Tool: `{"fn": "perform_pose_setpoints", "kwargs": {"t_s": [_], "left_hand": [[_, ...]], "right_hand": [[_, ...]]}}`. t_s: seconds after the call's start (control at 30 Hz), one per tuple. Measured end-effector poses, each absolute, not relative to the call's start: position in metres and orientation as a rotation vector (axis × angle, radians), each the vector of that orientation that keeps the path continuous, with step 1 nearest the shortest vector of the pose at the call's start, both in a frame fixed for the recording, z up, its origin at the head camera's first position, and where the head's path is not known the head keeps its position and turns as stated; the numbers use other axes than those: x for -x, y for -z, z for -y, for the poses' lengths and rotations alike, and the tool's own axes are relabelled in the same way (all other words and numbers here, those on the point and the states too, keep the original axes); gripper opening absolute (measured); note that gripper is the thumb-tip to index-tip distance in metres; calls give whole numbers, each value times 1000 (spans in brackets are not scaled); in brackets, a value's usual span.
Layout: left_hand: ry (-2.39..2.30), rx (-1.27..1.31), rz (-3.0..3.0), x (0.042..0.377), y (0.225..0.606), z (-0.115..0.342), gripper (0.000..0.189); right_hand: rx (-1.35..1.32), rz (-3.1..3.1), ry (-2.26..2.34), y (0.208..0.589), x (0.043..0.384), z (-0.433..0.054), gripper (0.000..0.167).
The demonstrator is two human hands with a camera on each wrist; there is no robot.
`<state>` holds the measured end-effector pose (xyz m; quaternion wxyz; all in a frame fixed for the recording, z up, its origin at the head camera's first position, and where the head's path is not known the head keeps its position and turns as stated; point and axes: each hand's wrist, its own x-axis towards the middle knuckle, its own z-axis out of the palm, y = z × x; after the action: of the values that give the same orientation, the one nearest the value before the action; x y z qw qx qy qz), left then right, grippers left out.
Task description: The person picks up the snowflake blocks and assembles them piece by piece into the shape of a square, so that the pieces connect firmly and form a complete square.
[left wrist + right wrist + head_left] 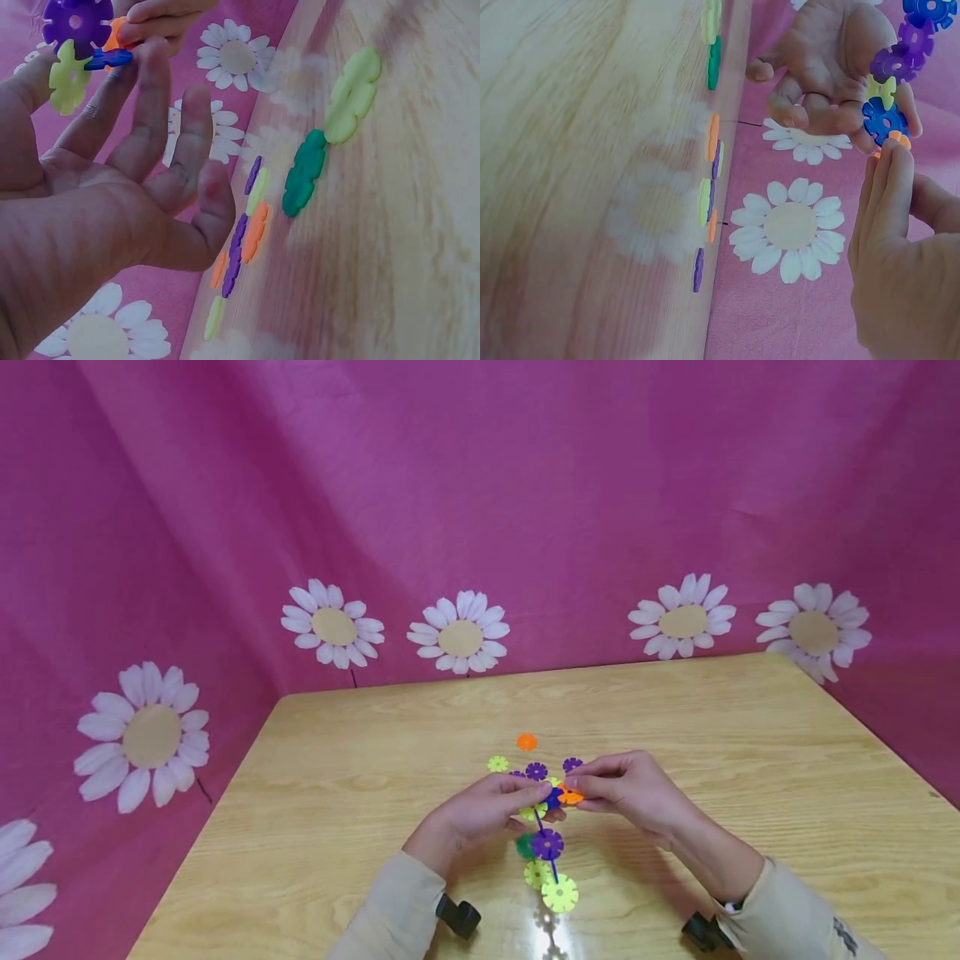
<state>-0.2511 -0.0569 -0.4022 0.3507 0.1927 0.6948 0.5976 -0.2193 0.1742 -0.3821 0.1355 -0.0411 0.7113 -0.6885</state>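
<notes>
A chain of slotted plastic flower discs is held above the table between both hands. My left hand (491, 810) pinches a blue disc (885, 118) with thumb and finger, its other fingers loosely bent. My right hand (641, 797) pinches an orange disc (572, 795), which sits right at the blue disc's edge. From the blue disc the chain runs on through a yellow-green disc (69, 79) and a purple disc (547, 844). A larger-looking yellow-green disc (560, 893) is at its near end in the head view. Fingers partly hide the joint between blue and orange.
Loose discs lie flat on the wooden table (360, 752). Beyond the hands are an orange disc (527, 742), a yellow-green disc (498, 764) and several purple discs (536, 772). Under the chain lie a green disc (304, 174) and another yellow-green disc (353, 95). A pink flowered cloth (525, 510) surrounds the table.
</notes>
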Motion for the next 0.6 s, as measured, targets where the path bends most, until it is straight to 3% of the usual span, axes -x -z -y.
{"fn": "perform_pose_setpoints", "kwargs": {"t_s": [0.6], "left_hand": [[-1602,-484,-1901,249,402,53,46]], "right_hand": [[142,-2199,1959,380,214,-170,36]]}}
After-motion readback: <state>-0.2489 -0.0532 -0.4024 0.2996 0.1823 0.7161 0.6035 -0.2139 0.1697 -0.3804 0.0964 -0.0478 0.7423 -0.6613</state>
